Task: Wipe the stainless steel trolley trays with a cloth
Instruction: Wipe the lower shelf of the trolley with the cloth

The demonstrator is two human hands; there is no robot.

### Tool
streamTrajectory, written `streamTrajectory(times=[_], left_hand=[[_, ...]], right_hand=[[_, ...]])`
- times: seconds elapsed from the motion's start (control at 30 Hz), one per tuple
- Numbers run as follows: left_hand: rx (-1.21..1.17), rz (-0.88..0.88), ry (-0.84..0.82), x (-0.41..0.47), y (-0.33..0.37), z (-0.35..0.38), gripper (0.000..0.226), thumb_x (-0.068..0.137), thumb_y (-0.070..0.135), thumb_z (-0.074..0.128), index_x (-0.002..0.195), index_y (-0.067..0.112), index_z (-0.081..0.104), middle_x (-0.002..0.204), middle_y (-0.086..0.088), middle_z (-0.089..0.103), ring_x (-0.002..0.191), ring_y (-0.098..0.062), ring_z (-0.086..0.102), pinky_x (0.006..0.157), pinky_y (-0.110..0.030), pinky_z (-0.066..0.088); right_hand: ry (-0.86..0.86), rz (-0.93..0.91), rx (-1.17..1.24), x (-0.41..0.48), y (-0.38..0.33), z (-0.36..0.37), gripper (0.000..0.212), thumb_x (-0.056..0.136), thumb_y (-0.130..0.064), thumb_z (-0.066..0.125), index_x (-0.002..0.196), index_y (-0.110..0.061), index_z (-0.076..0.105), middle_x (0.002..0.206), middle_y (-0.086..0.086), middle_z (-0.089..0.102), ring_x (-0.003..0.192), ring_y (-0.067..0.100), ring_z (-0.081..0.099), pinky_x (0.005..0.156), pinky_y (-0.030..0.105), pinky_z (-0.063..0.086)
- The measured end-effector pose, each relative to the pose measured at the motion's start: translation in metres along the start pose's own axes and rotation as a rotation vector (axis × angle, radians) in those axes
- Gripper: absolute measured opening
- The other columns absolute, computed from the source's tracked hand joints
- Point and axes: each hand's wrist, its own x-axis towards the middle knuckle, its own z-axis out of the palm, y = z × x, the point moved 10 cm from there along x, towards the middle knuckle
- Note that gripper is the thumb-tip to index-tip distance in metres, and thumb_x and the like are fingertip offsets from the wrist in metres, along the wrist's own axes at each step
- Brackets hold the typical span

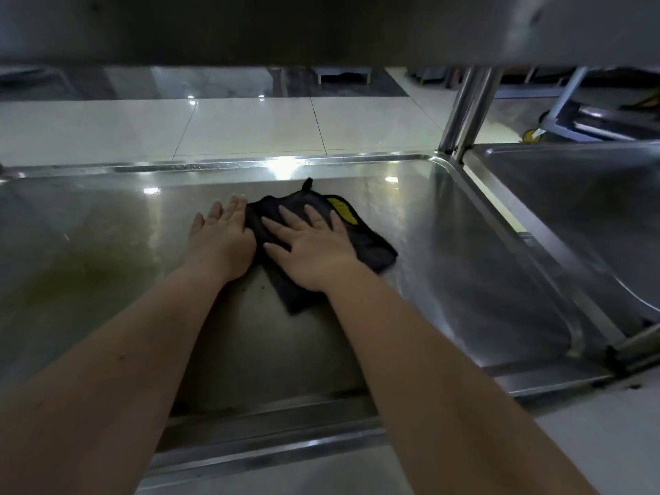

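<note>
Step in hand: wiping the lower tray [464, 251] of the trolley. The black cloth [371, 244], with 1 yellow patch, lies flat near the tray's middle. The right hand [310, 248] presses on it, palm down, fingers spread. The left hand [221, 241] lies flat on bare steel, fingers straight, at the cloth's left edge. Keep palm pressure even and overlap strokes. A dull yellowish film [89, 273] shows at left; work toward it, then along the rim corners, where residue likely collects.
</note>
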Motion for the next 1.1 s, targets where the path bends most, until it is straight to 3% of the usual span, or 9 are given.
streamTrajectory(times=[0.07, 0.17, 0.27, 0.4, 0.6, 0.73, 0.93, 1.0, 1.1], left_hand=[[0.013, 0.008, -0.017, 0.002, 0.001, 0.002, 0.056, 0.103, 0.035, 0.019, 0.156, 0.024, 0.006, 0.164, 0.005, 0.001, 0.15, -0.022, 0.003, 0.12, -0.043, 0.001], [0.028, 0.016, -0.018, 0.002, 0.003, 0.005, 0.057, 0.103, 0.042, 0.016, 0.156, 0.026, 0.005, 0.163, 0.007, -0.001, 0.15, -0.023, 0.001, 0.119, -0.044, -0.001], [0.041, 0.027, -0.025, 0.004, 0.005, 0.008, 0.057, 0.103, 0.041, 0.015, 0.156, 0.025, 0.003, 0.163, 0.006, -0.003, 0.15, -0.024, 0.0, 0.119, -0.045, -0.002], [0.026, 0.024, -0.043, 0.003, 0.006, 0.008, 0.056, 0.103, 0.038, 0.016, 0.156, 0.025, 0.004, 0.163, 0.007, -0.003, 0.15, -0.023, -0.001, 0.119, -0.045, -0.002], [-0.037, 0.021, -0.028, 0.003, -0.001, 0.003, 0.056, 0.103, 0.028, 0.023, 0.157, 0.021, 0.009, 0.164, 0.003, 0.003, 0.15, -0.02, 0.003, 0.12, -0.04, 0.004], [-0.027, 0.015, -0.003, 0.0, 0.0, 0.001, 0.055, 0.104, 0.03, 0.02, 0.156, 0.02, 0.01, 0.164, 0.003, 0.002, 0.15, -0.02, 0.003, 0.12, -0.039, 0.004], [-0.001, 0.025, -0.005, 0.002, 0.002, 0.005, 0.055, 0.103, 0.033, 0.016, 0.156, 0.022, 0.007, 0.164, 0.006, -0.001, 0.15, -0.02, 0.0, 0.12, -0.042, 0.0], [0.015, 0.031, -0.002, 0.004, 0.004, 0.006, 0.055, 0.103, 0.033, 0.016, 0.156, 0.022, 0.006, 0.164, 0.005, -0.001, 0.15, -0.02, 0.0, 0.12, -0.043, 0.0], [0.017, 0.031, -0.013, 0.003, 0.003, 0.007, 0.055, 0.104, 0.033, 0.016, 0.156, 0.022, 0.007, 0.164, 0.005, 0.0, 0.15, -0.02, 0.0, 0.12, -0.043, 0.0]], right_hand=[[0.041, 0.095, -0.019, -0.003, 0.058, -0.015, 0.057, 0.096, -0.066, 0.023, 0.15, -0.051, 0.012, 0.162, -0.017, 0.002, 0.15, 0.022, -0.001, 0.115, 0.053, -0.007], [0.089, 0.422, -0.021, -0.036, 0.19, -0.042, 0.058, 0.096, -0.065, 0.024, 0.151, -0.049, 0.014, 0.163, -0.013, 0.005, 0.15, 0.025, 0.003, 0.117, 0.056, 0.002], [0.058, 0.693, -0.064, -0.081, 0.273, -0.05, 0.059, 0.096, -0.064, 0.018, 0.152, -0.047, 0.01, 0.164, -0.011, 0.002, 0.15, 0.027, -0.002, 0.117, 0.058, -0.001], [0.102, 0.718, -0.041, -0.054, 0.224, -0.045, 0.06, 0.096, -0.062, 0.017, 0.153, -0.043, 0.01, 0.164, -0.008, 0.0, 0.149, 0.032, -0.004, 0.115, 0.061, -0.005], [0.036, 0.085, 0.012, 0.034, -0.008, -0.003, 0.056, 0.098, -0.059, 0.021, 0.152, -0.046, 0.013, 0.163, -0.013, 0.002, 0.15, 0.026, -0.005, 0.114, 0.056, -0.009], [0.059, 0.174, 0.007, 0.028, 0.061, -0.021, 0.057, 0.096, -0.063, 0.025, 0.151, -0.048, 0.016, 0.163, -0.015, 0.006, 0.15, 0.023, 0.002, 0.117, 0.054, 0.0], [0.084, 0.691, -0.003, -0.05, 0.261, -0.053, 0.059, 0.096, -0.064, 0.022, 0.152, -0.045, 0.015, 0.163, -0.011, 0.007, 0.15, 0.026, 0.002, 0.117, 0.057, 0.002], [0.09, 0.75, -0.024, -0.054, 0.268, -0.054, 0.059, 0.097, -0.061, 0.02, 0.153, -0.043, 0.014, 0.163, -0.009, 0.006, 0.15, 0.028, 0.0, 0.116, 0.058, 0.0], [0.113, 0.68, 0.005, -0.017, 0.203, -0.046, 0.058, 0.098, -0.056, 0.021, 0.153, -0.039, 0.014, 0.164, -0.008, 0.004, 0.149, 0.031, -0.001, 0.115, 0.062, 0.0]])
